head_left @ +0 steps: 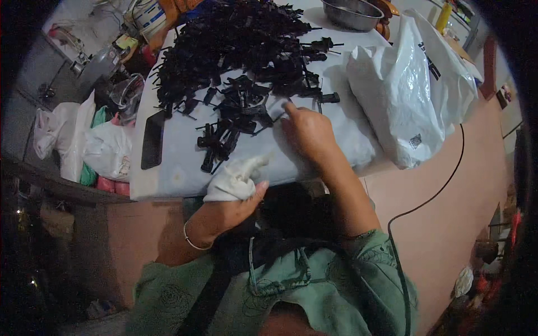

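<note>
Black parts [235,50] lie heaped on the pale surface [185,151], a looser cluster [245,103] near the hands.
They look light and stiff, probably plastic, with thin prongs that could snap or snag; the thicker bodies seem the safer hold. The right hand [307,127] is beside the cluster, partly curled, any grip too unclear to tell; white cloth [231,180] covers the left hand [240,207] at the fingers, hiding whether they are closed.
</note>
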Demonstrator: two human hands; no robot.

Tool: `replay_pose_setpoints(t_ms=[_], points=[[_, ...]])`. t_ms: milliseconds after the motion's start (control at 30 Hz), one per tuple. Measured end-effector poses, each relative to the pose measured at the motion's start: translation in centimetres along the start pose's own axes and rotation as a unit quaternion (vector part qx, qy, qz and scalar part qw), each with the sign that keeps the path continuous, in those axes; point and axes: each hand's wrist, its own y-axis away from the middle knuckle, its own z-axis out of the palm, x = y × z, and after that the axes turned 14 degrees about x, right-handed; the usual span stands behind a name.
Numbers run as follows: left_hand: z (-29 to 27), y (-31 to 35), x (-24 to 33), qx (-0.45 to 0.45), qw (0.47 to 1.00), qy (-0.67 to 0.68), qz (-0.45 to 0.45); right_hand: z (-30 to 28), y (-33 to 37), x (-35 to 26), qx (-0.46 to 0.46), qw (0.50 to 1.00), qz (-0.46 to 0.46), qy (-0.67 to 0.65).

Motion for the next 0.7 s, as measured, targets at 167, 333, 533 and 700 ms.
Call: replay_pose_setpoints(t_ms=[167, 333, 533, 700], points=[[0.3, -0.5, -1.2, 0.121, 0.987, 0.039, -0.094, -0.5, 1.0, 1.1, -0.085, 0.989, -0.097, -0.067], [1.4, -2.5, -0.4, 0.152, 0.985, 0.024, -0.072, -4.3, 3.1, -2.2, -0.079, 0.980, -0.169, -0.069], [2.0, -2.5, -0.3, 0.091, 0.977, 0.108, -0.162, -3.9, 4.1, -3.2, -0.018, 0.967, -0.122, -0.224], [2.1, -1.7, 1.0, 0.049, 0.929, 0.256, -0.263, -2.1, 5.0, -2.8, -0.030, 0.886, 0.188, -0.424]])
